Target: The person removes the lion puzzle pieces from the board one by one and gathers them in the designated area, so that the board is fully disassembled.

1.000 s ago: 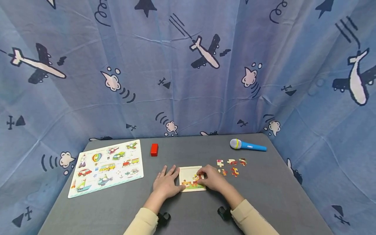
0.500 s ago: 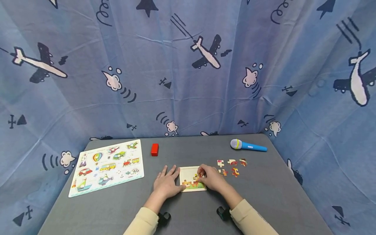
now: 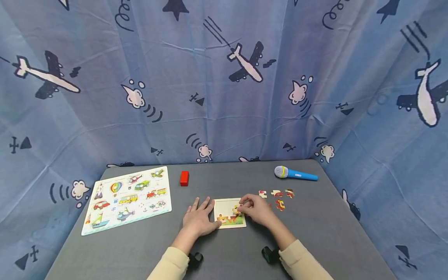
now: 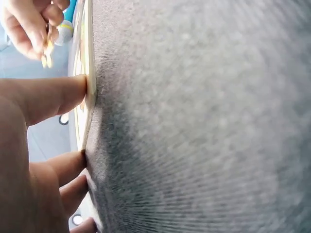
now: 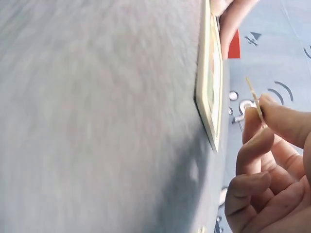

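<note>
My right hand pinches a thin jigsaw piece between thumb and fingertips. In the right wrist view that piece is seen edge-on, held apart from the wooden puzzle tray. Along the near side of the tray, a row of joined pieces shows orange and green; its far part is bare and pale. My left hand lies with fingers spread at the tray's left side, its thumb touching the tray's edge.
Several loose jigsaw pieces lie right of the tray, one partly hidden by my right hand. A blue toy microphone and a red block are farther back. A picture board of vehicles lies at left. A patterned curtain rises behind the table.
My right hand has lifted off the tray with the jigsaw piece and shifted slightly right, uncovering the right end of the joined row. The left hand stays in place.
</note>
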Tool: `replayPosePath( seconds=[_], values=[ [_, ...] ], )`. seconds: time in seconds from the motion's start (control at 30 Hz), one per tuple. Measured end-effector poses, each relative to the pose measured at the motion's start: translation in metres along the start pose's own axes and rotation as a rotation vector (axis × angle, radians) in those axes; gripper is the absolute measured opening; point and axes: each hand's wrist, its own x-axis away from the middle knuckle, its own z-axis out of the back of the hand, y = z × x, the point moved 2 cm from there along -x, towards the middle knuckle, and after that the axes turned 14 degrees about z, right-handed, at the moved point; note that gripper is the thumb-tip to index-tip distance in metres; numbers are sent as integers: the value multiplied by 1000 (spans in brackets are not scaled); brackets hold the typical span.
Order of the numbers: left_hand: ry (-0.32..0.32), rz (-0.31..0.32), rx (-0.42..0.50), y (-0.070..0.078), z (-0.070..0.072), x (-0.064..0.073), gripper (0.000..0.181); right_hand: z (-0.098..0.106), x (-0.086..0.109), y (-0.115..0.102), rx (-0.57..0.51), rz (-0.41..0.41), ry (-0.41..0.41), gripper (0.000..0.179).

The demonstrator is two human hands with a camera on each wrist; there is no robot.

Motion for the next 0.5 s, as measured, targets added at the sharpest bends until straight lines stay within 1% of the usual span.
replayPosePath(
  seconds=[0.07,0.13,0.27,0.37,0.43,0.5],
  values=[
    [-7,-4,-14,0,0,0,85,8,4,2,5,-24,14,16],
    [-15,-8,-25,0,0,0,86,18,9,6,19,-29,34,15],
    [-32,-19,-38,-1,0,0,88,39,20,17,42,-4,86,12],
    [-37,-26,-52,-2,1,0,89,56,30,27,52,6,117,17],
    [-37,-28,-64,-1,3,1,89,67,36,33,68,-5,138,20],
    [-36,-32,-68,-1,3,1,89,79,43,39,87,-34,163,25]
  ],
)
